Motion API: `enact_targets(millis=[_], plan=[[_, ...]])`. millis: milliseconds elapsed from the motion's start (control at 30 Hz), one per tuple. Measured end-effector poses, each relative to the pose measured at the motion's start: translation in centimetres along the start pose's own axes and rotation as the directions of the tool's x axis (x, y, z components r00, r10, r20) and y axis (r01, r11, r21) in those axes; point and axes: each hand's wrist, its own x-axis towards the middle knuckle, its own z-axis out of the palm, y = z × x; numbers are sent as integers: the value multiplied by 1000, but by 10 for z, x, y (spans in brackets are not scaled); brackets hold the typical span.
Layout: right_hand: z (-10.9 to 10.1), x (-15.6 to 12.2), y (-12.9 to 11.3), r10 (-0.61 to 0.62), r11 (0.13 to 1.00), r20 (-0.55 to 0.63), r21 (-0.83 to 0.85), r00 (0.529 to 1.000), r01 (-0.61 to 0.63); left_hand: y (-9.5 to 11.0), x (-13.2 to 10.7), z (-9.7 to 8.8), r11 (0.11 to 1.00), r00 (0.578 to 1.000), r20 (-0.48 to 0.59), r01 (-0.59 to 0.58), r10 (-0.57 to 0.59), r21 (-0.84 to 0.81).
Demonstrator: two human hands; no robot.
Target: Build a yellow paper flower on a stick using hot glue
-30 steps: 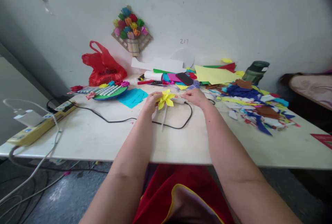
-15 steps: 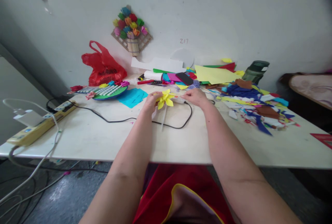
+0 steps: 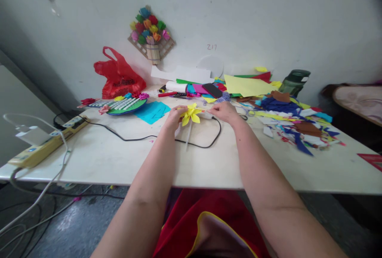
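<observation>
The flower point(image 3: 191, 113) is pinched at its edge by the left hand point(image 3: 174, 118), best lightly so that nothing is creased, and lies between both hands, while beside it the right hand point(image 3: 225, 112) is drawn into a pinch, on what cannot be told.

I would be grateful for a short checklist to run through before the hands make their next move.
1. Left hand at the yellow star-shaped flower: ok, at its left edge.
2. Right hand gripping something: cannot tell; too small at the fingertips.
3. Thin translucent stick joined to the flower: cannot tell; its upper end is hidden.
4. Thin black cable visible throughout: not ok; the left forearm hides part.
5. Dark green bottle apart from both hands: ok.
</observation>
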Motion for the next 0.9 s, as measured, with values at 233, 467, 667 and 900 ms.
enact_targets(millis=[233,467,667,900], plan=[[4,-4,-12,-43,997,-4,67,999,43,2,-2,1,999,998,56,12,-14,31],[6,-5,-20,-156,987,51,44,986,154,3,-4,4,999,997,63,50,-49,-1],[8,-4,-24,-296,955,85,54,951,293,2,-3,3,999,995,98,31,-32,19],[5,-8,-30,-277,960,113,-4,954,279,2,-3,4,998,985,165,35,-43,49]])
